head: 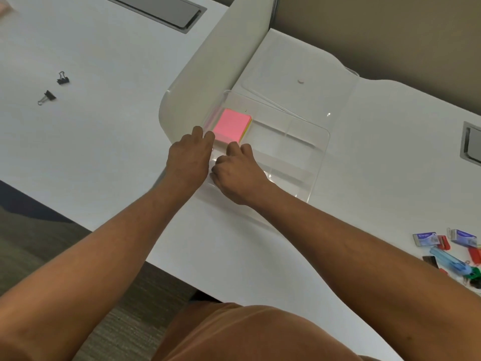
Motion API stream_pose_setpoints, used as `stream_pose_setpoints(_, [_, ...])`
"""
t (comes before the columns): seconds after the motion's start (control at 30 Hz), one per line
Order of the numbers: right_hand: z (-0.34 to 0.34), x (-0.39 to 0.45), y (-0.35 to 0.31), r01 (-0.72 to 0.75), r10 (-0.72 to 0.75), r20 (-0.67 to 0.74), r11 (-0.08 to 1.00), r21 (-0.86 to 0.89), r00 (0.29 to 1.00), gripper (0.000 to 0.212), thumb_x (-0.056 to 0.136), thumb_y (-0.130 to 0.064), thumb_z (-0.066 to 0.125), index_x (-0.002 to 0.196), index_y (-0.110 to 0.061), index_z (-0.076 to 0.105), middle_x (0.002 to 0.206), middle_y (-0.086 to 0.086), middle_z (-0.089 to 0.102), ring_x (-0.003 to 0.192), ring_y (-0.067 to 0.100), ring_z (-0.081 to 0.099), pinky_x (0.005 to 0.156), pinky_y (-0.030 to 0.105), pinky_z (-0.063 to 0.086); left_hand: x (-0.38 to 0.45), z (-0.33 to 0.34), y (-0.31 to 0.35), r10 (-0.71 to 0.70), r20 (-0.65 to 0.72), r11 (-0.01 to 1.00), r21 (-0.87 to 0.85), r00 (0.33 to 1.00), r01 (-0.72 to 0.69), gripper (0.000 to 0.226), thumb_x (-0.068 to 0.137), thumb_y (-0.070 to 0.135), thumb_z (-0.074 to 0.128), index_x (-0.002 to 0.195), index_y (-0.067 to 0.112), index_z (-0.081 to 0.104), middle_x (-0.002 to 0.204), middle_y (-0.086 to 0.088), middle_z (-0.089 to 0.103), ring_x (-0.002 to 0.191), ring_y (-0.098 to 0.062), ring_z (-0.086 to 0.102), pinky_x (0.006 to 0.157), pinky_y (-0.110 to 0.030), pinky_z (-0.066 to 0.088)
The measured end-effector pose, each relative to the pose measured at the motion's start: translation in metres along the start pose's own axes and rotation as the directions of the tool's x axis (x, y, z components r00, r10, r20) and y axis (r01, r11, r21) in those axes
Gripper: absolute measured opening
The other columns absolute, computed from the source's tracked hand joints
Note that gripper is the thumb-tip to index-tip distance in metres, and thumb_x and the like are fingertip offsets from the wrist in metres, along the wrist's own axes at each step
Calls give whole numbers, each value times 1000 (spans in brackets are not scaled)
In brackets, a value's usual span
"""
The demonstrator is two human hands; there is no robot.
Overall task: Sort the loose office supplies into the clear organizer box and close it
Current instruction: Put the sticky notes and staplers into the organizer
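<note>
Clear plastic organizer box (299,162) lying open on the white desk (117,142), its lid (299,74) folded flat away from the person, a small white round button (301,81) on it. Divided inside into several compartments. Pink pad of sticky notes (231,125), with yellow and green layers showing at its edge, sitting in the far-left compartment, hard against the curved white divider (208,66) bordering the box on that side.

Left hand (190,157) at the left near edge of the box, fingers bent down over the wall just beside the pad; touching the pad or only the box wall, cannot tell. Right hand (236,173) just to its right, over the near-left part of the box, fingers curled under so the knuckles face up; gripping anything or not, hidden from view. Both hands close together, almost touching.

Two black binder clips (63,78) (47,97) lying loose on the desk far to the left, well apart from the box, near each other. At the right edge, a heap of loose supplies (450,254): two small bluish staple boxes (424,238), a translucent blue stapler (449,261), and red, green and dark clips partly cut off by the frame. Grey recessed cable hatches (166,11) in the desk at the top left and at the far right.
</note>
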State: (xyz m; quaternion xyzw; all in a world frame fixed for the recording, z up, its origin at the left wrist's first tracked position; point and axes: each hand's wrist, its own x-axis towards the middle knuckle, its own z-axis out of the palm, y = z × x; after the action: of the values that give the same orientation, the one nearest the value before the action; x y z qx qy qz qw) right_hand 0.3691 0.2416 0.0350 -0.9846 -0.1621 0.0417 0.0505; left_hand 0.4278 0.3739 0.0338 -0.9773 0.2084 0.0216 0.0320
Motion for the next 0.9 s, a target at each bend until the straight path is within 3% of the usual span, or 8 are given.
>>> stream_pose_setpoints(0.13, [-11, -18, 1, -67, 82, -90, 985, 159, 993, 32, 105, -28, 41, 110, -26, 73, 108, -11, 72, 109, 23, 47, 85, 39, 28, -3, -10, 4, -24, 9, 999, -42, 1000, 24, 30, 96, 16, 70, 119, 8, 54, 110, -15, 54, 77, -35, 65, 68, -44, 60])
stream_pose_setpoints(0.23, [-18, -48, 9, -163, 231, -228, 946, 279, 946, 29, 101, -25, 52, 124, -25, 71, 128, -9, 69, 119, 24, 50, 93, 39, 31, -13, -23, 21, -40, -148, 979, -203, 988, 9, 21, 92, 12, 72, 106, 6, 58, 101, -16, 56, 71, -37, 60, 64, -47, 57])
stream_pose_setpoints(0.33, [-20, -97, 31, -288, 392, -331, 902, 321, 858, 36, 98, -23, 56, 133, -20, 65, 140, -2, 62, 130, 27, 49, 104, 42, 34, -34, -37, 72, 12, -391, 932, -328, 920, -151, 17, 93, 11, 71, 108, 9, 64, 103, -14, 62, 86, -33, 61, 73, -43, 54])
stream_pose_setpoints(0.4, [-18, -137, 52, -381, 474, -348, 873, 304, 809, 42, 98, -26, 53, 139, -19, 60, 147, 2, 55, 137, 29, 45, 110, 45, 32, -52, -39, 120, 101, -435, 883, -375, 895, -282, 24, 95, 14, 67, 119, 10, 67, 115, -14, 66, 103, -32, 62, 86, -42, 53])
stream_pose_setpoints(0.63, [-4, -295, 121, -642, 703, -249, 710, 289, 666, 45, 101, -31, 56, 144, -21, 53, 157, 5, 43, 148, 29, 34, 121, 51, 25, -112, -26, 284, 400, -382, 712, -443, 833, -545, 44, 100, 12, 65, 143, 3, 58, 148, -19, 57, 145, -36, 48, 118, -50, 41])
stream_pose_setpoints(0.77, [3, -383, 147, -758, 823, -205, 568, 321, 530, 50, 97, -29, 62, 146, -22, 52, 157, 7, 43, 149, 32, 33, 119, 57, 27, -139, -21, 360, 568, -328, 632, -414, 755, -655, 51, 99, 16, 68, 146, 3, 54, 152, -18, 54, 149, -36, 43, 122, -53, 36])
stream_pose_setpoints(0.9, [8, -457, 166, -850, 896, -152, 444, 282, 418, 56, 96, -35, 66, 148, -23, 49, 160, 7, 39, 151, 31, 30, 121, 53, 28, -164, -20, 425, 676, -268, 571, -398, 687, -717, 54, 97, 19, 70, 147, 5, 55, 156, -18, 52, 149, -35, 44, 125, -51, 30])
